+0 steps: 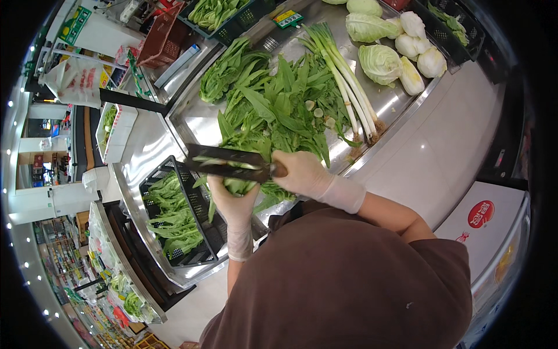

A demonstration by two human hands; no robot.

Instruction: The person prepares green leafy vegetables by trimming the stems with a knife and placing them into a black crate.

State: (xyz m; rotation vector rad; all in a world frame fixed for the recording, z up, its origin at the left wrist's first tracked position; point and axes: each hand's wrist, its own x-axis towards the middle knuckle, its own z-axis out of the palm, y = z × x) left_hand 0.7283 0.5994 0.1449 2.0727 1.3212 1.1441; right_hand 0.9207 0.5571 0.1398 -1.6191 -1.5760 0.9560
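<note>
My right hand, in a pale disposable glove, grips the wooden handle of a knife. Its broad dark blade appears to have a long slot, though it is somewhat blurred. The blade lies across my gloved left hand, which holds a bunch of leafy greens, partly hidden by the blade and my fingers. Just beyond both hands, a heap of long-leaved greens lies on a stainless steel counter. Several cut stem ends show among these leaves.
Left of my left hand, a black plastic crate holds leafy greens. Leeks or large scallions lie right of the heap, with cabbages farther right. A price sign stands at the back. Right of the counter is tiled floor.
</note>
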